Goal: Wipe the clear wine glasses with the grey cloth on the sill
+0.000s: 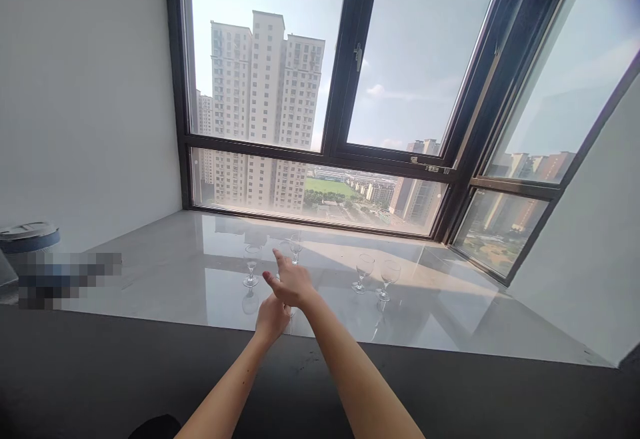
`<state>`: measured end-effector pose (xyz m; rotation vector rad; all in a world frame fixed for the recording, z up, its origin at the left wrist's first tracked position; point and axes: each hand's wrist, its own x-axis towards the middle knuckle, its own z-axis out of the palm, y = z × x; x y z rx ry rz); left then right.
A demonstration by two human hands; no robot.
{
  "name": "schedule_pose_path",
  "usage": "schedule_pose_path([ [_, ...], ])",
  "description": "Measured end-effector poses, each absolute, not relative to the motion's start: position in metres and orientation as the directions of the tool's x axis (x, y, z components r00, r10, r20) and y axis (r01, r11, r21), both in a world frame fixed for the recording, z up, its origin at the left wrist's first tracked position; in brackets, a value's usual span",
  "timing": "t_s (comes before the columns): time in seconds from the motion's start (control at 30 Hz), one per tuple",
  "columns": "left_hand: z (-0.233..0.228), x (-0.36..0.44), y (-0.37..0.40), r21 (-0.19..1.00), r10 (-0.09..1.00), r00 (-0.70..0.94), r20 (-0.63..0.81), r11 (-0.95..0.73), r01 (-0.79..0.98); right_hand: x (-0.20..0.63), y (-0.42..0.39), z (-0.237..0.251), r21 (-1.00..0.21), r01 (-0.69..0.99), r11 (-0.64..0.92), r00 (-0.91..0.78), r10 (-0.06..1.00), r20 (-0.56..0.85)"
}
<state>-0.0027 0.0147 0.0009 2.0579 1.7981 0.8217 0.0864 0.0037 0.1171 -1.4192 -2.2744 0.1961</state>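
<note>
Both my arms reach out over a glossy pale stone windowsill [450,305]. My right hand [291,283] is open, with its fingers stretched to the left and the thumb up, and it crosses above my left hand [271,319]. My left hand is curled shut just under it, and a thin glass stem [291,322] shows at its right side; the bowl is hidden by my right hand. Several small clear wine glasses stand upright on the sill: one at the left [251,265], one behind my hands [296,249], and two at the right [363,272] [389,279].
A dark ledge [500,392] runs along the sill's near edge. A large black-framed window [340,112] stands behind, with white walls on both sides. A blue container with a grey lid [27,235] sits at the far left beside a blurred patch.
</note>
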Motion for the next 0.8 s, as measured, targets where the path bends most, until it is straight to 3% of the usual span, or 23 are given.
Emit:
schedule_pose_path([
  [0.13,-0.001,-0.003,0.015,0.596,0.925,0.086,0.369,-0.307,0.742,0.09,0.011,0.115,-0.547,0.71,0.444,-0.306,0.894,0.328],
  [0.27,0.0,-0.003,0.014,0.606,0.908,0.084,0.41,-0.34,0.719,0.091,0.022,0.11,-0.695,0.582,0.421,-0.22,0.905,0.364],
  [0.53,-0.001,-0.003,0.014,0.599,0.919,0.071,0.388,-0.31,0.738,0.091,0.021,0.108,-0.83,0.343,0.44,-0.02,0.887,0.461],
  [0.67,-0.004,-0.004,0.015,0.581,0.903,0.079,0.422,-0.336,0.741,0.105,0.024,0.125,-0.894,0.167,0.416,0.226,0.866,0.445],
  [0.8,-0.004,-0.004,0.014,0.572,0.895,0.108,0.432,-0.365,0.735,0.13,0.027,0.129,-0.897,0.203,0.392,0.465,0.768,0.44],
])
